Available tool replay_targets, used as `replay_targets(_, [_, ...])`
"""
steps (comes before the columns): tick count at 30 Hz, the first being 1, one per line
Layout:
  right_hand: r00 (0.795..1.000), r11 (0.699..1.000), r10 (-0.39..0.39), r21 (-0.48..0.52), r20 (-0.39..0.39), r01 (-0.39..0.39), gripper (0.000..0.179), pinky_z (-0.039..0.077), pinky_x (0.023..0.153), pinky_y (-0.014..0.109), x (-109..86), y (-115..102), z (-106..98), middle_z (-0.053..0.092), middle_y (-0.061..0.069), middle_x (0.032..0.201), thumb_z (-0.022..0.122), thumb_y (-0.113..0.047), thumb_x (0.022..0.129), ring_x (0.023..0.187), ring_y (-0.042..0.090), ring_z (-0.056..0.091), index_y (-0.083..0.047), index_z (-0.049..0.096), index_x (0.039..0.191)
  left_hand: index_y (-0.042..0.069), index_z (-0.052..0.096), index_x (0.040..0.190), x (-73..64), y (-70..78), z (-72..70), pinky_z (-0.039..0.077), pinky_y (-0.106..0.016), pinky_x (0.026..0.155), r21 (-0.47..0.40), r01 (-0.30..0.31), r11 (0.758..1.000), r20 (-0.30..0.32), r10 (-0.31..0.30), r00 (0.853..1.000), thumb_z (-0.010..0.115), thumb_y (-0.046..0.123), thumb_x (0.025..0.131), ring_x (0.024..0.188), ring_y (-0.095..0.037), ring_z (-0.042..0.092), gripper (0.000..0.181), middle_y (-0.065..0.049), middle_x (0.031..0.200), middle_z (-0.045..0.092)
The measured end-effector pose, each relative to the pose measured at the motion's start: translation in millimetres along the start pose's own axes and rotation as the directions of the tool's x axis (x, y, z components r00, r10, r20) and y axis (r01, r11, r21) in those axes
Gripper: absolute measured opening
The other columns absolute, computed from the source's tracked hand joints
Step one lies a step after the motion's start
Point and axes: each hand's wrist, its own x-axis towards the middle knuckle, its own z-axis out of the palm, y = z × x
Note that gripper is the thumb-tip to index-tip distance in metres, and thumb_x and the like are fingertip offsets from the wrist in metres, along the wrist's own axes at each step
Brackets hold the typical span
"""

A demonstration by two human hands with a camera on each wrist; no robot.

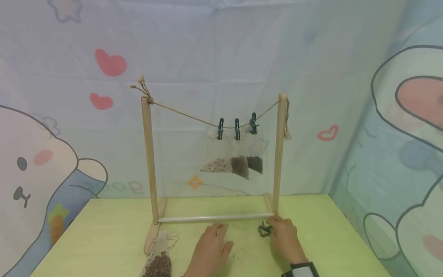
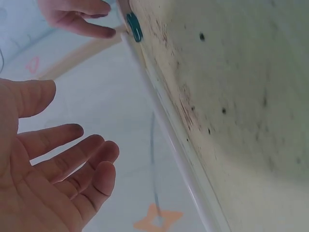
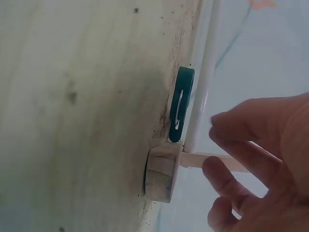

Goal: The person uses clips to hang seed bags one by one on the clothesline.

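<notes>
My left hand [image 1: 209, 252] is over the front middle of the table, its fingers loosely spread and nothing in them, as the left wrist view [image 2: 58, 169] shows too. By the right foot of a wooden frame [image 1: 278, 161], my right hand [image 1: 285, 240] hovers with bent fingers. A dark green clip [image 3: 181, 104] lies on the table beside those fingers, a gap between them in the right wrist view. To the left of my left hand, a sheer drawstring bag [image 1: 158, 265] of brown pieces lies near the frame's left foot.
A sagging twine [image 1: 187, 114] joins the two posts. Three green clips [image 1: 237, 129] on it hold clear bags, with speckled grains [image 1: 218, 165], brown bits [image 1: 240, 166] and black bits [image 1: 255, 163]. A white rod [image 1: 214, 218] spans the frame's base. Printed cloth [image 1: 214, 57] hangs behind.
</notes>
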Motion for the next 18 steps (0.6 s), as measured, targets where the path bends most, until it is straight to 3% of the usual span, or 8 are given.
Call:
replay_targets(3, [0.997,0.999,0.011,-0.043,0.073,-0.008,0.035,0.038,0.060,0.035,-1.1,2.3,0.8,0.064,0.013,0.116,0.067,-0.002,0.071,0.083,0.027,0.052,-0.009,0.068,0.105,0.005,0.055,0.123,-0.7,6.9,2.8,0.050,-0.030,0.080,0.010,-0.028,1.000,0.008,0.028,1.000,0.056,0.031,0.092,0.100,-0.021,0.057,0.042,-0.007,0.116,0.059])
replay_targets(7, [0.990,0.997,0.017,-0.075,0.140,-0.006,0.033,0.036,0.059,0.033,-3.1,2.7,-0.2,0.064,0.012,0.116,0.069,-0.005,0.072,0.082,0.025,0.050,-0.011,0.068,0.105,0.006,0.055,0.124,-1.2,11.8,2.1,0.050,-0.029,0.080,0.023,-0.031,0.999,0.039,0.030,0.999,0.054,0.032,0.093,0.100,-0.020,0.056,0.041,-0.006,0.117,0.058])
replay_targets(18, [0.988,0.996,0.013,-0.092,0.156,0.001,0.031,0.037,0.058,0.036,-5.1,3.6,-3.8,0.062,0.006,0.100,0.067,0.003,0.065,0.077,0.023,0.049,-0.014,0.069,0.090,0.006,0.056,0.124,-2.8,11.4,2.1,0.049,-0.028,0.077,0.022,-0.025,0.999,0.048,0.024,0.999,0.053,0.032,0.093,0.099,-0.020,0.056,0.041,-0.005,0.117,0.058])
